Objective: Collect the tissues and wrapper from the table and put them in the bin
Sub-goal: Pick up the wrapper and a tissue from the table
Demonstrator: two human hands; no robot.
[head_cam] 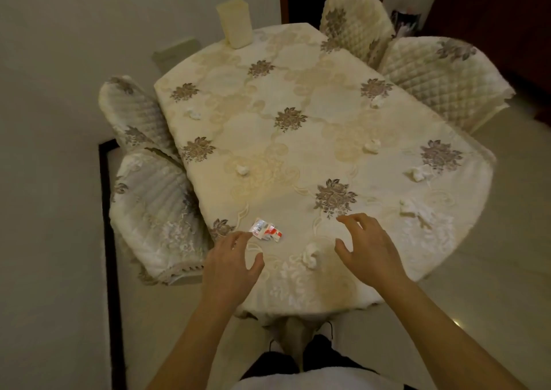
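Left hand (231, 265): open, fingertips touching wrapper (266, 231).
Right hand (368, 251): open, empty, near tissue (310, 256).
Desk (298, 157): tissues scattered.

I see an oval table (298, 70) draped in a cream cloth with brown flower motifs; I count 7 crumpled white tissues (242, 169) scattered on it, 4 toward the right side, 2 toward the left, and the nearest tissue (310, 255) by the near edge; a red-and-white wrapper (267, 231) lies just left of that one; a cream box (235, 25) stands upright at the far end.
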